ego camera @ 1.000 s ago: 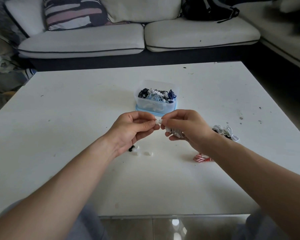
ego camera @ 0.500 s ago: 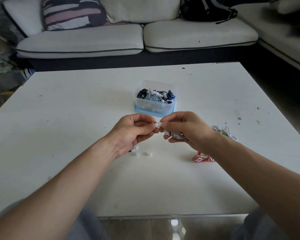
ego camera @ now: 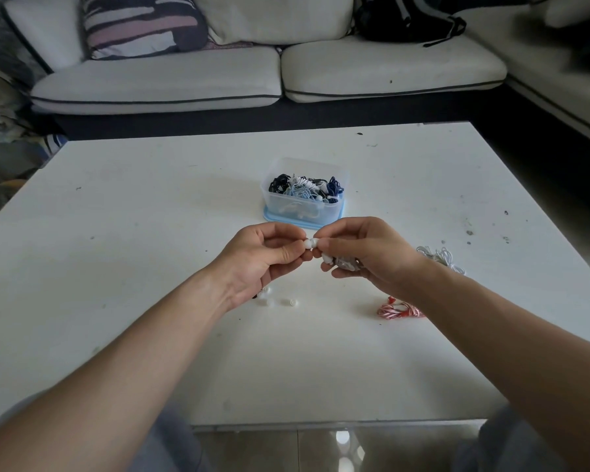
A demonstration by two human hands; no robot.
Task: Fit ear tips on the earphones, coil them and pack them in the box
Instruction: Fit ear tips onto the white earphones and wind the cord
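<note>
White tabletop (ego camera: 150,267) carries everything. Above it, the left hand (ego camera: 259,257) pinches a small white ear tip (ego camera: 308,243) against the white earbud (ego camera: 315,242) pinched by the right hand (ego camera: 365,257), seemingly to seat it. Loose white tips (ego camera: 292,302) wait nearby; beyond, the clear plastic box (ego camera: 304,195) holds coiled sets.

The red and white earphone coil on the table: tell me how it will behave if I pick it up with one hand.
The red and white earphone coil lies as thin, loosely looped cord, so it will probably flop and sag from a pinch. No tie is visible around it, so loops may spill apart. It looks slight next to the right hand, so likely very light and easily dragged across the table.
</note>
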